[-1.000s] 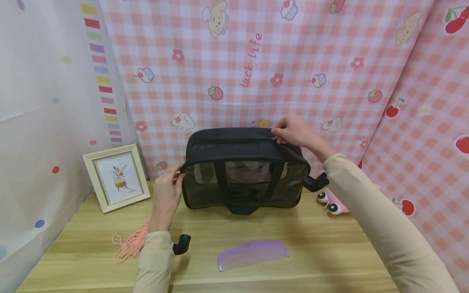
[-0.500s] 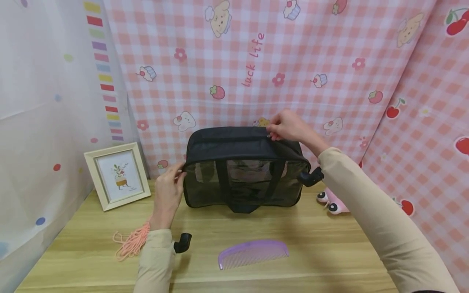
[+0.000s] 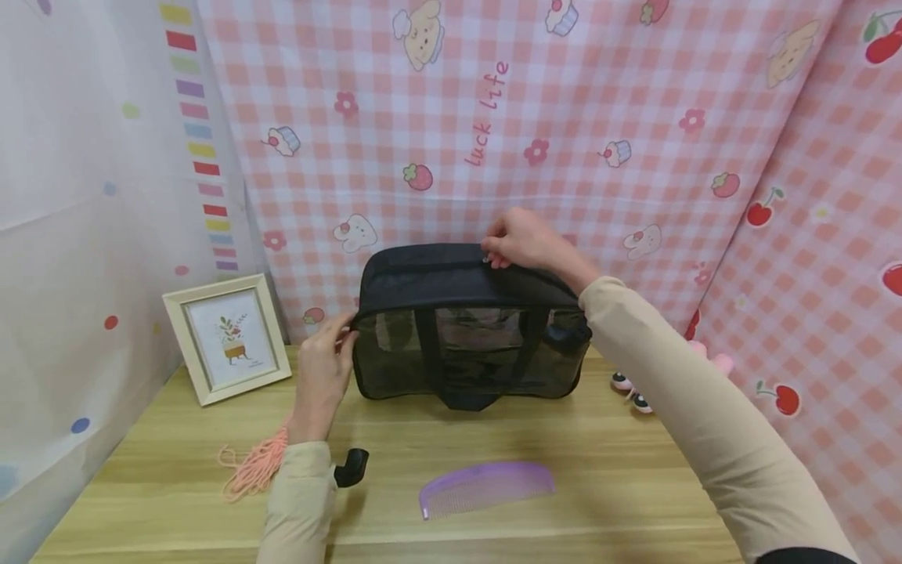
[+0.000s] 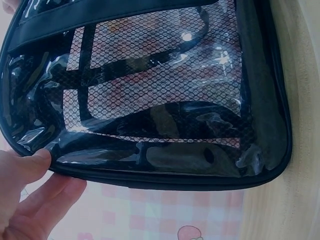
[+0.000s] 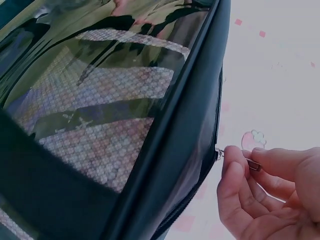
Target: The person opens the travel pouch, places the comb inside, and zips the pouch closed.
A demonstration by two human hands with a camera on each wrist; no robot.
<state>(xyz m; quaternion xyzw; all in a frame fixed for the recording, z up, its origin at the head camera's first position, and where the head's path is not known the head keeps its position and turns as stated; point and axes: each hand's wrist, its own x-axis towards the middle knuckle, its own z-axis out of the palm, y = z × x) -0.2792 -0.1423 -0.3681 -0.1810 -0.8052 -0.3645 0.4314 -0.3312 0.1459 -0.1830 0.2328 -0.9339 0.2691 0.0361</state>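
Observation:
A black bag with see-through sides, a mesh back and black handles stands upright at the back of the table. My left hand pinches the bag's upper left edge; in the left wrist view the thumb lies on the clear front and the fingers behind the seam. At the bag's top, my right hand pinches a metal zipper pull between thumb and fingers, a little right of the middle. The zipper's teeth show parted below the slider in the right wrist view.
A purple comb lies on the wooden table in front. Peach yarn lies by the left wrist, a framed picture stands at left, and a pink toy is partly hidden behind the right sleeve. Patterned cloth hangs behind.
My right hand has slid leftward along the bag's top with the zipper pull, and the right sleeve now covers more of the pink toy. The left hand keeps its place.

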